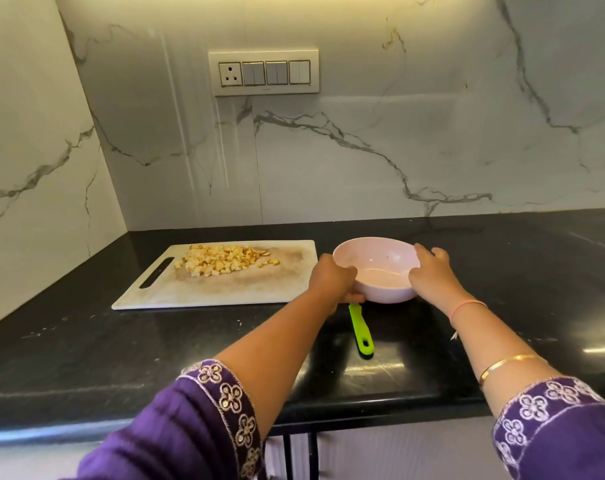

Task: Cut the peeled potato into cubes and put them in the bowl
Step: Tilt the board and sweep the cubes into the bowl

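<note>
With left hand [332, 275] and right hand [429, 270] curled on opposite walls, holds the empty pale pink round bowl [374, 258] just right of the white rectangular chopping board [225, 292] on the black bench [121, 341]. Yellowish potato cubes [221, 259] heaped leftward on the board, nearer the left hand.

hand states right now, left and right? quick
Left hand: grips the left side of the pink bowl.
Right hand: holds the bowl's right rim, fingers curled over it.

One head-worn view looks forward and down, close over the bowl [380, 258] and counter [121, 344].
</note>
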